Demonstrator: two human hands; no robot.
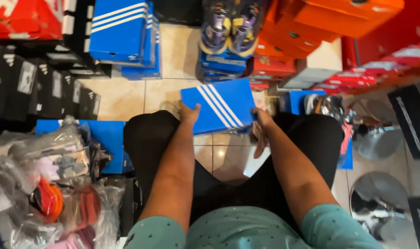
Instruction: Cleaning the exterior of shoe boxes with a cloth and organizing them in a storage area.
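Glossy beige floor tiles (122, 97) reflect overhead light; black boxes (39, 87) stack left of them, orange boxes (311, 23) beyond to the right.

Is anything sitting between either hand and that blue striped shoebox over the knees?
Nothing visible does. The left hand grips the near-left edge of the blue striped shoebox, and the right hand is on its right edge. Both touch it directly, with no other thing between.
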